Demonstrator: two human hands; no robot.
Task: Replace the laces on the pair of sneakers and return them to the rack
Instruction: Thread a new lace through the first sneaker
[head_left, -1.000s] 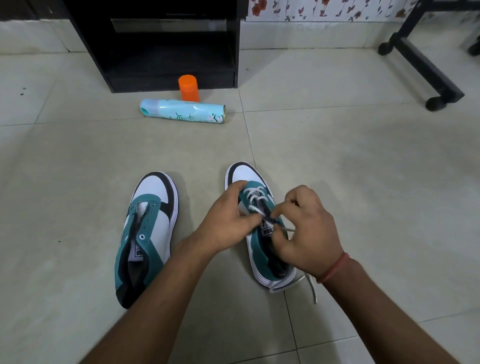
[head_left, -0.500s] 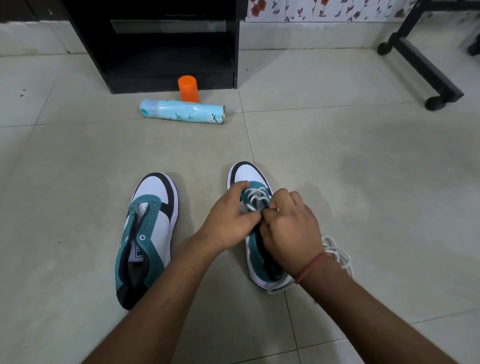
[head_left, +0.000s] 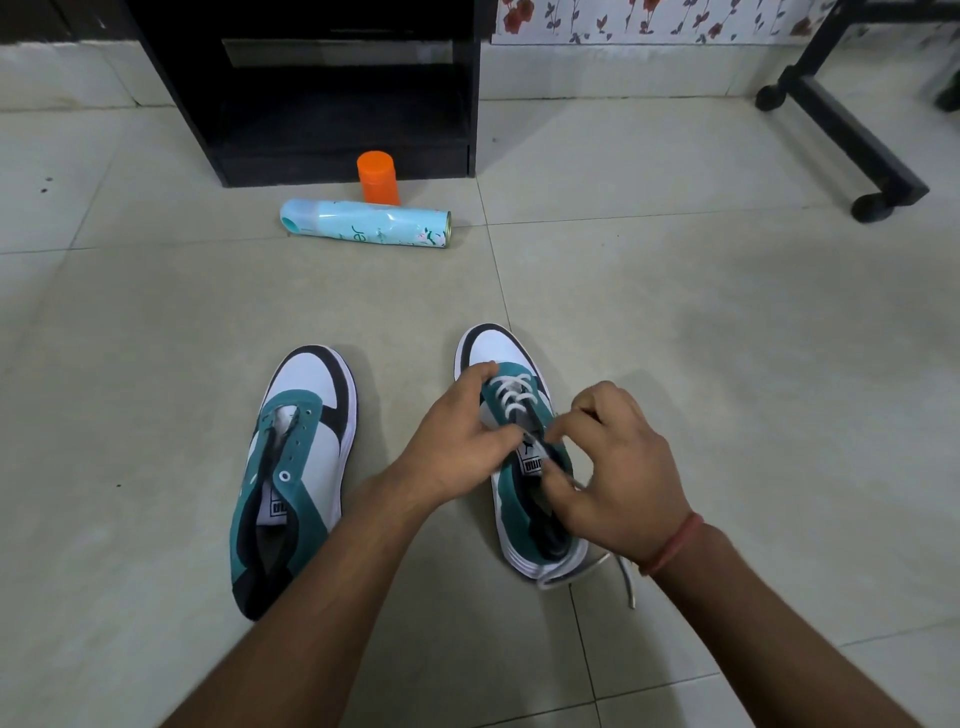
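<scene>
The right hand (head_left: 613, 467) has drawn back from the eyelets, pinching the white lace (head_left: 511, 395) through, while the left hand (head_left: 457, 441) grips the right sneaker (head_left: 519, 488) on the floor; lacing advances.

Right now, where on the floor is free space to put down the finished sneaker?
Bare tile lies right of the laced sneaker, toward the wheeled black frame, and left of the unlaced sneaker. The gap between the sneakers is narrow, with the left hand across it. By the rack, the spray can and orange cap crowd the floor.
</scene>
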